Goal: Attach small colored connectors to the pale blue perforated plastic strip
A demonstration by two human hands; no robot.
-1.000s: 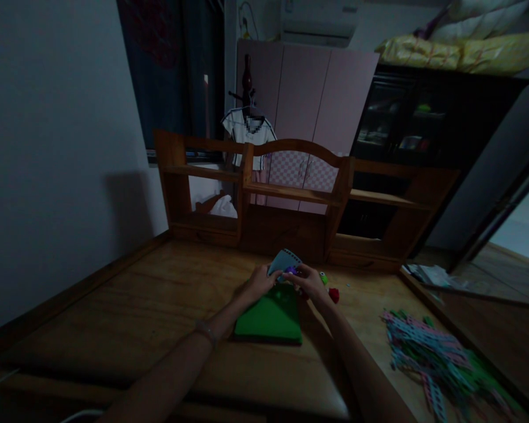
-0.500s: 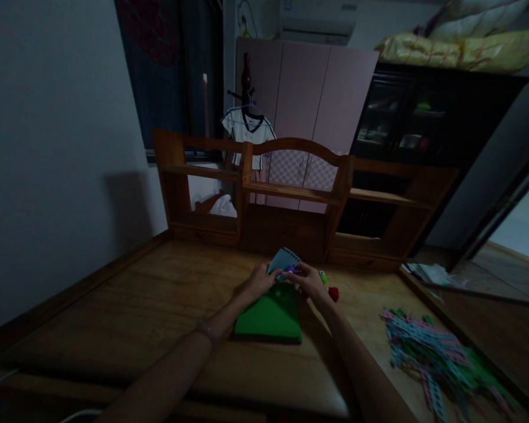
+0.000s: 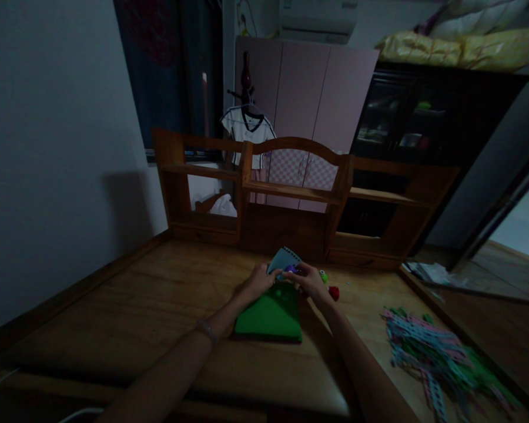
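1. My left hand [image 3: 259, 281] has its grip closed on the lower left edge of a pale blue perforated plate [image 3: 283, 259], which tilts up and away from me.
2. My right hand [image 3: 307, 278] meets it from the other side, its grip pinched on a small purple piece [image 3: 290, 269] that sits against the plate's lower edge; the light is too dim to tell whether the piece is joined to the plate.
3. Both hands hover just above the far end of a green board [image 3: 270, 315] that lies flat on the desk [image 3: 136, 305], straight ahead of me.
4. A thin bracelet [image 3: 206, 330] circles my left wrist.
5. Just to the right of my right hand lie a small green piece [image 3: 322, 274] and a red piece [image 3: 334, 292], both on the desk and apart from my fingers.
6. Well off to the right, near the desk's edge, lies a loose heap of pink, green and blue perforated strips [image 3: 432, 352].
7. Behind the plate, at the back of the desk, stands a wooden shelf unit [image 3: 291, 194] with open compartments.
8. Beyond it a white shirt [image 3: 247, 132] hangs in front of a pink wardrobe [image 3: 308, 100].
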